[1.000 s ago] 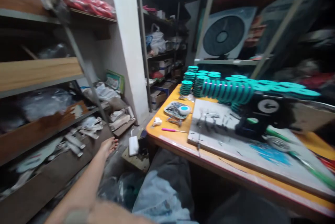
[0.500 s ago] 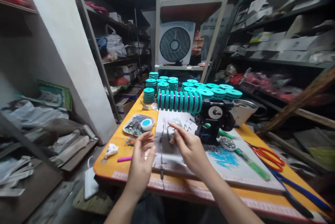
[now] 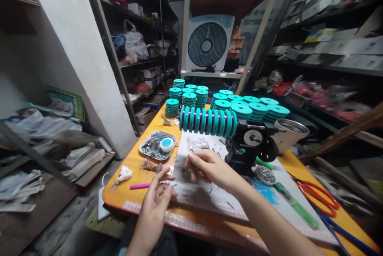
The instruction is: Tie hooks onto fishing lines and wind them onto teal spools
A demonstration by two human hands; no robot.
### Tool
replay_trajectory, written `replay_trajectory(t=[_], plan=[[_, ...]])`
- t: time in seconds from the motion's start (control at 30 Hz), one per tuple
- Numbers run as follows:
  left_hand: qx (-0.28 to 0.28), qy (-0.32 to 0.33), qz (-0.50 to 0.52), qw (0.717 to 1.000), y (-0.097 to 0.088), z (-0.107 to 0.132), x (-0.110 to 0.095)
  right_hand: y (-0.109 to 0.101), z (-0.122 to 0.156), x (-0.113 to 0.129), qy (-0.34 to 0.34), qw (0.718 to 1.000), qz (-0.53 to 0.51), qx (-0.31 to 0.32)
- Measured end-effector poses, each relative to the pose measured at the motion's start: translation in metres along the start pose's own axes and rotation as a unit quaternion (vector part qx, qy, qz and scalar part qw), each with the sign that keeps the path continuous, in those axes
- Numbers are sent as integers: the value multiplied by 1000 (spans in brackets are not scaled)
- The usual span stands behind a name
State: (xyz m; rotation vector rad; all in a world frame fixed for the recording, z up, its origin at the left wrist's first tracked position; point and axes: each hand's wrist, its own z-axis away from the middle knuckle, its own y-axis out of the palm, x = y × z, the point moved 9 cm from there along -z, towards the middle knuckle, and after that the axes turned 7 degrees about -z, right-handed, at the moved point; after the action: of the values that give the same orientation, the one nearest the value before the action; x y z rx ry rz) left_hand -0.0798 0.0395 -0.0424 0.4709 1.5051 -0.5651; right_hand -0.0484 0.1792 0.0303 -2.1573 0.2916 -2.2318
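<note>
My right hand (image 3: 209, 168) is over the white board (image 3: 215, 200), its thumb and forefinger pinched together; whatever lies between them is too small to make out. Lower and to the left, my left hand (image 3: 157, 198) has curled fingers with the thumb close against them, and its grip is partly hidden. Small dark pieces and a clear bag of tiny silvery parts (image 3: 200, 143) lie on the board. Beyond my right hand, several teal spools (image 3: 206, 121) sit in a row on the shaft of a black winding machine (image 3: 243, 150).
Stacked teal discs (image 3: 223, 104) fill the table's back. A tray (image 3: 143, 153) of small metal parts with a white-and-blue round container (image 3: 166, 144) and a pink pen (image 3: 139, 186) are at left. Red-handled scissors (image 3: 320, 198), a green-handled tool (image 3: 299, 208) and a metal cup (image 3: 290, 132) are right.
The view has shifted slightly. Both hands have come lower, the right with its fingers more curled. A thin line with dark pieces, seen along the board before, no longer shows there.
</note>
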Motion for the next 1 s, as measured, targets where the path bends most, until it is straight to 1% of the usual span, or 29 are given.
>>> replay_trajectory(t=[0.07,0.13,0.2,0.27,0.3,0.33,0.37,0.4,0.43,0.5,0.57,0.6,0.63,0.67,0.73,0.8,0.83,0.9,1.0], plan=[[5,23,-21,999,1,4,1,10,10,4,16,993,-110,49],[-14,80,-53,995,-2,9,-7,18,19,12,14,984,-157,84],[-37,157,-119,980,-3,17,-22,25,28,20,8,978,-177,113],[-40,232,-201,951,2,27,-40,30,34,27,3,971,-199,130],[-31,265,-225,937,7,32,-49,33,36,30,1,967,-215,136],[-15,285,-229,931,12,36,-56,35,38,33,0,962,-232,141],[1,290,-213,933,17,38,-62,38,39,36,-1,958,-248,145],[21,274,-181,944,22,39,-64,41,39,37,-2,954,-262,147],[46,242,-143,959,28,38,-64,43,40,39,-2,950,-274,149],[93,162,-72,980,42,38,-58,45,40,37,0,946,-293,142],[129,96,-1,987,55,43,-50,44,41,31,6,944,-307,120],[149,68,50,985,62,46,-46,44,43,26,14,942,-315,111],[170,40,112,978,68,50,-42,45,44,20,25,938,-329,105],[191,12,182,965,73,55,-38,46,46,13,38,931,-349,97],[234,-34,319,918,83,66,-34,48,48,0,71,913,-395,71],[258,-57,409,873,88,74,-30,48,48,-11,92,901,-421,35],[266,-60,439,856,89,77,-28,49,47,-15,98,901,-422,19],[283,-65,473,832,91,83,-21,50,45,-20,104,903,-417,0],[307,-79,500,806,92,94,-2,51,40,-24,104,904,-415,-15]])
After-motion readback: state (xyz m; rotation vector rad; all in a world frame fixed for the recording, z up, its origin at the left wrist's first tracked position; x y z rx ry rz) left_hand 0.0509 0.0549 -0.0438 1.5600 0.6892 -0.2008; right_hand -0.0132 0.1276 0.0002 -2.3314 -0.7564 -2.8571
